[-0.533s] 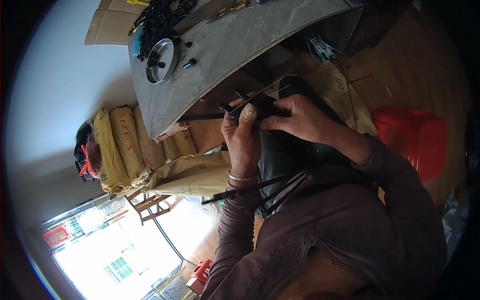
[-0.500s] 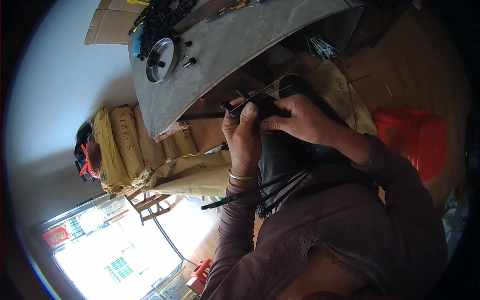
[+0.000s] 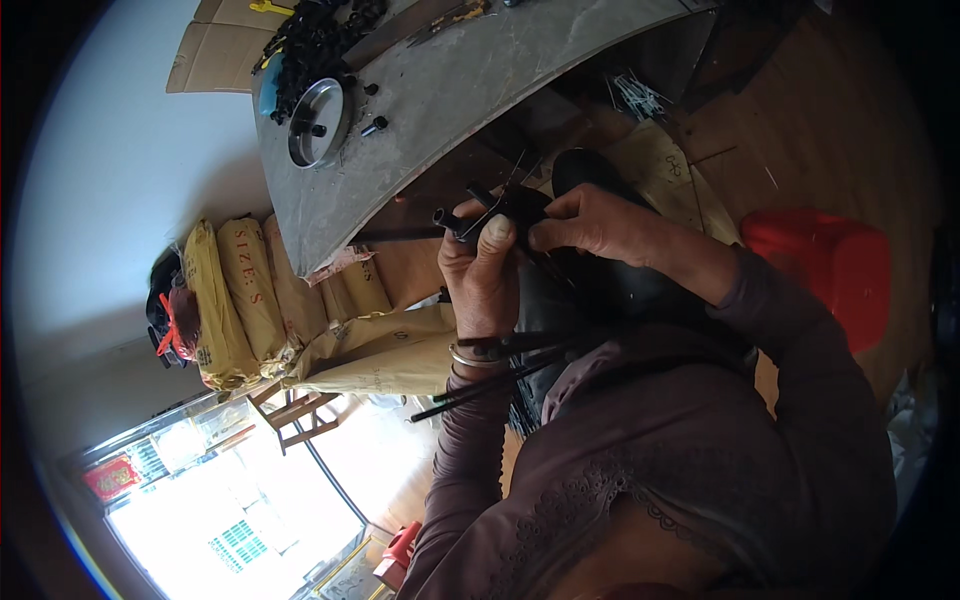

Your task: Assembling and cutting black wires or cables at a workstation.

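Observation:
Above my lap my left hand (image 3: 480, 275) is closed, thumb on top, around a black tubular part (image 3: 447, 220) whose open round end sticks out past the fingers. A second short black stub shows just beyond it. My right hand (image 3: 605, 235) is beside it, thumb and forefinger pinched together at the dark bundle; what they grip is hidden against the black. Thin light strands (image 3: 516, 168) stick up from the black parts between the hands. Long black strips (image 3: 480, 390) lie across my left forearm, under the bangle.
A grey table (image 3: 420, 110) bears a round metal dish (image 3: 344, 130) with a black piece inside, a heap of black parts (image 3: 310, 50) and loose black pieces. Sacks (image 3: 250, 290) and a wooden stool (image 3: 300, 415) stand left. A red plastic container (image 3: 825, 270) and white strips (image 3: 637, 97) are right.
My right hand has shifted slightly, its fingers now curled in closer to the black parts. The long thin strands now stand steeper and look shorter. The black strips over my left forearm have shifted.

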`<action>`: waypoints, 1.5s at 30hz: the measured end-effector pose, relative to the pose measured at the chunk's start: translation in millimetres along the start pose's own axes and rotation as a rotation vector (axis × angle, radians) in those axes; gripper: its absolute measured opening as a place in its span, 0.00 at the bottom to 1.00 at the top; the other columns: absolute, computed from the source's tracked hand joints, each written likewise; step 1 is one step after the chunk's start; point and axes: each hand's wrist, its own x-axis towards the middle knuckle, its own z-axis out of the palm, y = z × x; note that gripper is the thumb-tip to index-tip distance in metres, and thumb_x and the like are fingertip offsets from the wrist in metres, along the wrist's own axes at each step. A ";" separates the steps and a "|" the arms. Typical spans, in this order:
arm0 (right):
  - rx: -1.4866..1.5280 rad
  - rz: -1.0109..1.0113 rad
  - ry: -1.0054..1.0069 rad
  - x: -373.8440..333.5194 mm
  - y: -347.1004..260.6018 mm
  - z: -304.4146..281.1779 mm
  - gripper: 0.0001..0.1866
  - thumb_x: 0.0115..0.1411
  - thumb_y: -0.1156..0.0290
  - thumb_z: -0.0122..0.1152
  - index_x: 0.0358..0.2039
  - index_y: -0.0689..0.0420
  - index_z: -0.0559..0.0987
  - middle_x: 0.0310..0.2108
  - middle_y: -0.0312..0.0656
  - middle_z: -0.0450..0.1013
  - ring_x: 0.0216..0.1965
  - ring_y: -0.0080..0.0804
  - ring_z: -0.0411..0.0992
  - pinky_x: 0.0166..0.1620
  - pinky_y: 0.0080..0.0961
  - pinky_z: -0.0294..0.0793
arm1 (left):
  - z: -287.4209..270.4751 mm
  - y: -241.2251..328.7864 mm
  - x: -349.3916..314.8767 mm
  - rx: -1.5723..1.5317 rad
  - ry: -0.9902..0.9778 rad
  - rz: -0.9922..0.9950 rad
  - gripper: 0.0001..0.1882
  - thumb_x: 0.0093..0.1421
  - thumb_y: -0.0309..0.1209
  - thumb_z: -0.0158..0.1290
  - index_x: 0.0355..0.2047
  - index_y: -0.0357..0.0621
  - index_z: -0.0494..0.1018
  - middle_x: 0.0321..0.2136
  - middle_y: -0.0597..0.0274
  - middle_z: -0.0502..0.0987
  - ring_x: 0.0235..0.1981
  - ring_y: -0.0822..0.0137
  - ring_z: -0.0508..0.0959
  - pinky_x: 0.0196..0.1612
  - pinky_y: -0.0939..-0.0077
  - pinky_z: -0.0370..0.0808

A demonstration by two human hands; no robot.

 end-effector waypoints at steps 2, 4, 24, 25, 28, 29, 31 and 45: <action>-0.066 0.038 -0.012 2.9 2.1 0.3 0.15 0.57 0.58 0.65 0.33 0.60 0.80 0.24 0.29 0.71 0.25 0.14 0.66 0.30 0.15 0.64 | -5.7 1.2 2.9 0.102 0.022 0.012 0.10 0.57 0.28 0.59 0.39 0.45 0.74 0.30 0.71 0.76 0.27 0.80 0.71 0.31 0.86 0.67; 0.076 -0.371 0.043 2.4 8.6 10.5 0.13 0.60 0.68 0.61 0.41 0.61 0.75 0.29 0.32 0.71 0.26 0.17 0.68 0.32 0.17 0.69 | -5.8 2.4 3.5 0.202 0.050 0.024 0.09 0.56 0.28 0.59 0.38 0.44 0.75 0.29 0.71 0.76 0.28 0.81 0.71 0.32 0.86 0.68; 0.165 -0.245 0.159 9.5 -5.5 40.9 0.17 0.61 0.73 0.56 0.49 0.60 0.66 0.27 0.37 0.69 0.21 0.22 0.67 0.24 0.21 0.69 | -11.9 40.1 68.9 0.165 -0.373 -0.276 0.26 0.67 0.49 0.42 0.46 0.35 0.71 0.39 0.56 0.76 0.41 0.66 0.74 0.50 0.70 0.68; 0.165 -0.241 0.166 9.5 -6.5 40.1 0.16 0.61 0.73 0.56 0.48 0.60 0.66 0.27 0.37 0.68 0.21 0.22 0.67 0.24 0.21 0.68 | -15.0 40.3 69.3 0.193 -0.410 -0.235 0.24 0.66 0.46 0.44 0.45 0.35 0.72 0.39 0.58 0.76 0.42 0.67 0.75 0.51 0.71 0.69; 0.207 -0.247 0.156 8.9 -8.6 39.3 0.14 0.61 0.73 0.54 0.47 0.60 0.66 0.27 0.37 0.67 0.21 0.22 0.65 0.24 0.21 0.67 | -21.2 33.8 68.5 0.096 -0.372 -0.196 0.20 0.66 0.41 0.47 0.47 0.35 0.71 0.38 0.61 0.77 0.41 0.70 0.75 0.50 0.74 0.70; 0.211 -0.231 0.154 7.7 -11.7 41.3 0.14 0.61 0.72 0.54 0.46 0.60 0.67 0.27 0.38 0.67 0.21 0.22 0.65 0.24 0.21 0.66 | -23.5 32.2 68.5 0.078 -0.359 -0.190 0.20 0.66 0.41 0.47 0.47 0.35 0.71 0.38 0.61 0.77 0.41 0.70 0.75 0.50 0.74 0.70; 0.228 -0.203 0.137 8.3 -11.3 38.5 0.13 0.61 0.71 0.54 0.45 0.59 0.67 0.27 0.38 0.67 0.21 0.22 0.64 0.24 0.21 0.66 | -26.6 30.8 69.0 0.098 -0.356 -0.107 0.20 0.63 0.37 0.52 0.48 0.33 0.71 0.36 0.61 0.77 0.39 0.72 0.75 0.47 0.78 0.71; 0.353 -0.140 0.096 16.3 -7.6 35.6 0.10 0.60 0.73 0.54 0.42 0.58 0.67 0.27 0.38 0.67 0.20 0.22 0.65 0.22 0.22 0.65 | -36.5 18.6 67.3 -0.004 -0.403 -0.054 0.19 0.67 0.34 0.46 0.54 0.37 0.67 0.39 0.64 0.75 0.42 0.73 0.74 0.50 0.78 0.69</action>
